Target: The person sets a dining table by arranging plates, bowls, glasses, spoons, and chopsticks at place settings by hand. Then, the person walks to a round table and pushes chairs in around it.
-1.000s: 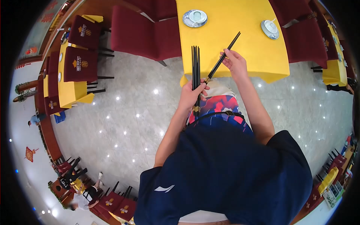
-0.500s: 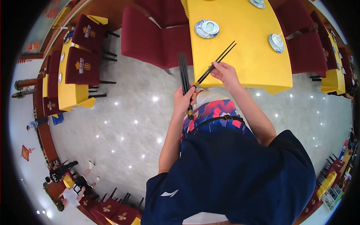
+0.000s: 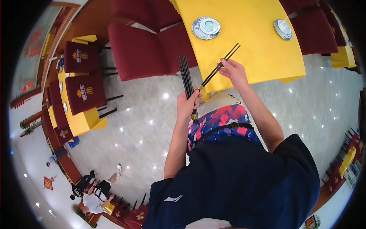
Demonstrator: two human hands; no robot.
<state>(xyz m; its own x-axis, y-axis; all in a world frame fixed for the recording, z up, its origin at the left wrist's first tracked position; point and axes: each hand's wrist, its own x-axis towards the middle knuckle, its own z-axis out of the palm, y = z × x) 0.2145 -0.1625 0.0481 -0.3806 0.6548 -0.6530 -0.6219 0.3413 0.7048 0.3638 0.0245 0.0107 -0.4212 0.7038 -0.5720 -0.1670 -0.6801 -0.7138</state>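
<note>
A bundle of black chopsticks [image 3: 185, 76] with gold-coloured ends is gripped in my left hand [image 3: 187, 104], tips pointing away from me. My right hand [image 3: 233, 72] pinches a separate pair of chopsticks [image 3: 211, 77] around the middle. The pair slants up to the right over the near edge of the yellow table [image 3: 251, 57], and its gold end touches or nearly touches the thumb of my left hand. Beyond my hands, a bowl with a white spoon rests on a blue-patterned plate [image 3: 195, 29]. A second bowl and plate [image 3: 278, 32] stand at the table's right side.
Dark red chairs [image 3: 152, 49] flank the table on its left, and another chair [image 3: 312, 36] is on its right. More yellow-covered tables [image 3: 85, 120] with red chairs stand farther left. Two people [image 3: 93, 200] are at the lower left. Grey tiled floor [image 3: 141, 126] lies between.
The view has turned slightly, so the tables and chairs appear shifted. Both hands keep their hold on the chopsticks, with the right hand slightly farther right.
</note>
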